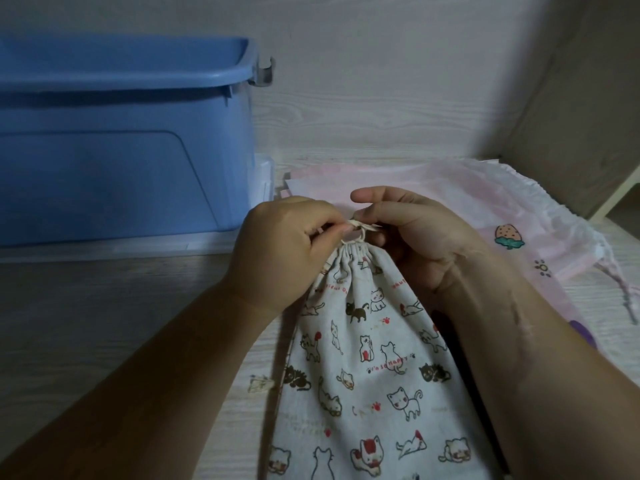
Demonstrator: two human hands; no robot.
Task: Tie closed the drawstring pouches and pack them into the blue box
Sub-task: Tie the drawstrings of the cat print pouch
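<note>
A cream drawstring pouch (pixel 367 368) printed with cats lies on the table in front of me, its mouth gathered tight at the far end. My left hand (pixel 280 251) and my right hand (pixel 408 237) meet at that gathered neck, each pinching the cream drawstring (pixel 360 227), which forms a small loop above the neck. A pink pouch (pixel 519 244) with a strawberry print lies flat behind and to the right, its mouth puckered at the right side. The blue box (pixel 114 143) stands at the far left, open at the top.
The blue box rests on a clear lid (pixel 138 249). A wall runs behind the table. A beige panel (pixel 581 116) rises at the right back. The pink pouch's cord (pixel 623 292) trails near the right edge. Bare table (pixel 104 323) lies left of my arms.
</note>
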